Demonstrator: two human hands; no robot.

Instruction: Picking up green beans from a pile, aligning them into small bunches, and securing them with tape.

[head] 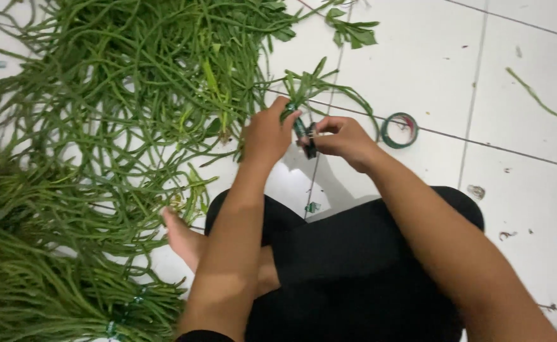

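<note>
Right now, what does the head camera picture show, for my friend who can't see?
Two hands, left hand and right hand, hold a small bunch of green stems over white floor tiles. A roll of green tape lies nearby, beside a big pile of stems.

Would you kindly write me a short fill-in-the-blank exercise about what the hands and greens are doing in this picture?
1. The left hand grips a small bundle of green ____.
2. A roll of green tape lies on the white ____ floor.
3. The right hand holds a small dark tool against the bundle; the tape roll lies to its ____.

Missing words: stems; tiled; right
</note>
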